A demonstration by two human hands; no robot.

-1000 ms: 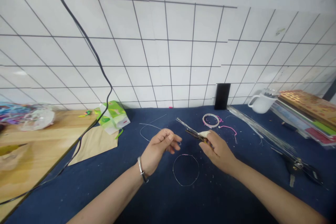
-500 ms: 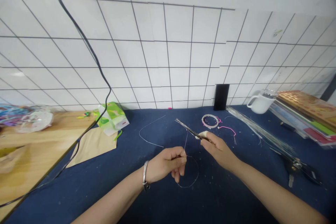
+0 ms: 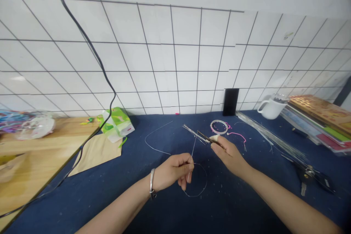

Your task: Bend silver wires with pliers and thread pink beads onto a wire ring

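Observation:
My left hand (image 3: 179,168) pinches a thin wire (image 3: 193,146) between thumb and fingers. One end of it stands up from the fingertips, while the rest bends into a loose loop below and right of the hand. My right hand (image 3: 229,153), with a white wrap on one finger, grips a slender dark pliers-like tool (image 3: 208,139). Its tip is at the top end of the upright wire; whether it clamps the wire I cannot tell. Behind the tool, a bundle of short wires (image 3: 189,128) lies on the blue tabletop. Another curved wire (image 3: 156,149) rests left of it.
A beaded ring (image 3: 219,127) with pink cord lies behind my right hand. Farther right are long wires (image 3: 263,131), black-handled tools (image 3: 308,172), a white mug (image 3: 271,108) and stacked books (image 3: 320,117). At left are a green packet (image 3: 117,120), brown paper (image 3: 95,153) and a black cable (image 3: 93,49).
The dark tool's tip has lifted away from over the short-wire bundle to the top of the upright wire. My right hand has shifted slightly; my left hand keeps its pinch.

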